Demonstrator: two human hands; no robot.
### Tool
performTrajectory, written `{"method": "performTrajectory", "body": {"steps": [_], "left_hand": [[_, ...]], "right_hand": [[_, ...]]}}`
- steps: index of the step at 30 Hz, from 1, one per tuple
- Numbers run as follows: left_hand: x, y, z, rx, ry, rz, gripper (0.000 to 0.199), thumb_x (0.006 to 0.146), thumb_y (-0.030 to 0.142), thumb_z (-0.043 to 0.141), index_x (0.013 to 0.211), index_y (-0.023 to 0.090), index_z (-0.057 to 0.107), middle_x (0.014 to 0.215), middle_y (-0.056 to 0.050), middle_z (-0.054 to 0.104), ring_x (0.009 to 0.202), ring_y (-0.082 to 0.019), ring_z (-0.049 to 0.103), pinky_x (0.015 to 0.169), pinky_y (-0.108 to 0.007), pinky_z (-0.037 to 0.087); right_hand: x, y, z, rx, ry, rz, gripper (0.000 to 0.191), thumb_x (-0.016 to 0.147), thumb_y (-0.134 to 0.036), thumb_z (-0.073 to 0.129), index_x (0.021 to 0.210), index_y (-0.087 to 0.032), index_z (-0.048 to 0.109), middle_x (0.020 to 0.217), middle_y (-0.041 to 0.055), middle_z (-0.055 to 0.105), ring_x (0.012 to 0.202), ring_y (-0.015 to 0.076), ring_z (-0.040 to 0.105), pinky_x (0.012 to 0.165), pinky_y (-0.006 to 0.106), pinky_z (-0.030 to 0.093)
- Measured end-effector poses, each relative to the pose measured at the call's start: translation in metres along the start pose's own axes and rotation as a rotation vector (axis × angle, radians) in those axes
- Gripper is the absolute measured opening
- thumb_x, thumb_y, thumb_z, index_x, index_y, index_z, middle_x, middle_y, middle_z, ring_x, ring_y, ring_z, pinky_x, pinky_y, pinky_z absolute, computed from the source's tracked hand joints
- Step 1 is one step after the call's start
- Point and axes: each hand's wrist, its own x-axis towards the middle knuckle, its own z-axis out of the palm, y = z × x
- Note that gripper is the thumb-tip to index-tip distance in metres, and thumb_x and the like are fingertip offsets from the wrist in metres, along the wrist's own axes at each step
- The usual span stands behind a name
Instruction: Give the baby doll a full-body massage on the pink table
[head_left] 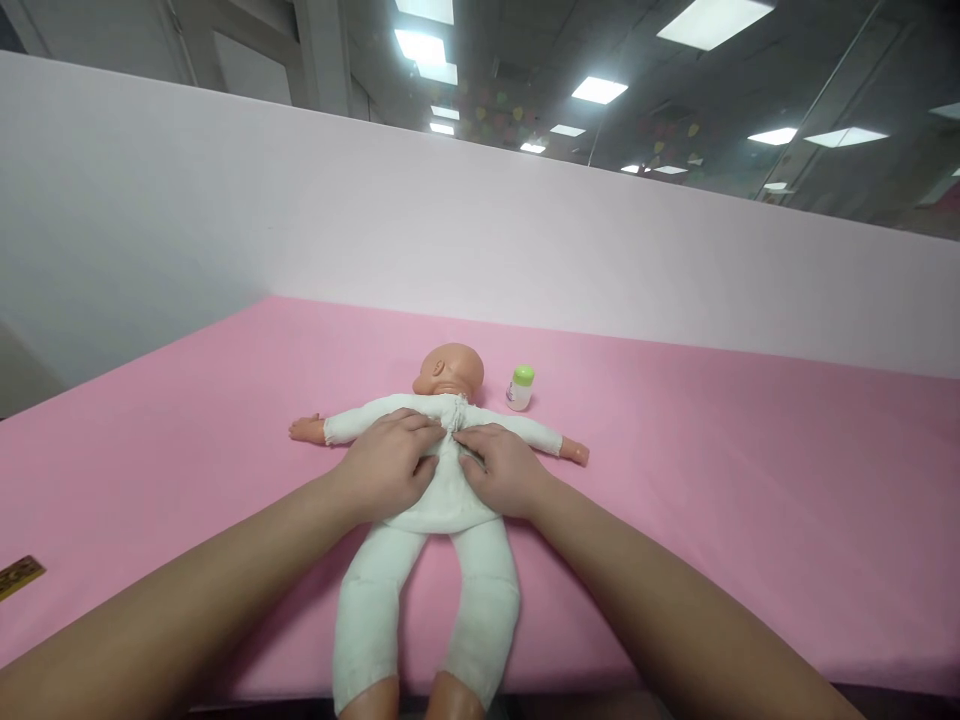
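A doll with a white cloth body lies back up on a pink surface, its head turned to the left and its arms spread out. On the left side of its upper back rests my left hand, fingers laid on the cloth. My right hand lies on the right side of the back, its fingertips close to the middle seam. Neither hand grips anything; the palms are hidden. Just right of the doll's head stands a small clear bottle with a green cap.
The pink surface reaches to a white wall at the back. A yellow and dark patterned strip lies at the left edge. Above the wall are glass and ceiling lights.
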Motion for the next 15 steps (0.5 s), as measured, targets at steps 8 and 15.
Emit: {"method": "performTrajectory", "body": {"steps": [8, 15], "left_hand": [[-0.004, -0.01, 0.014, 0.095, 0.017, 0.019, 0.071, 0.101, 0.029, 0.049, 0.169, 0.014, 0.034, 0.178, -0.012, 0.025, 0.165, -0.033, 0.021, 0.135, -0.055, 0.024], [0.009, -0.017, 0.011, 0.048, -0.159, 0.083, 0.077, 0.095, 0.028, 0.055, 0.169, 0.017, 0.036, 0.174, -0.013, 0.033, 0.162, -0.032, 0.03, 0.134, -0.052, 0.026]], "right_hand": [[0.001, 0.008, 0.011, -0.057, 0.143, 0.012, 0.07, 0.096, -0.031, 0.061, 0.16, -0.008, 0.05, 0.166, 0.0167, 0.046, 0.157, 0.0327, 0.04, 0.133, 0.054, 0.032], [0.003, 0.005, 0.0, -0.033, -0.148, 0.027, 0.08, 0.093, -0.025, 0.056, 0.168, -0.004, 0.035, 0.173, 0.0186, 0.03, 0.164, 0.0329, 0.028, 0.137, 0.052, 0.024]]}}
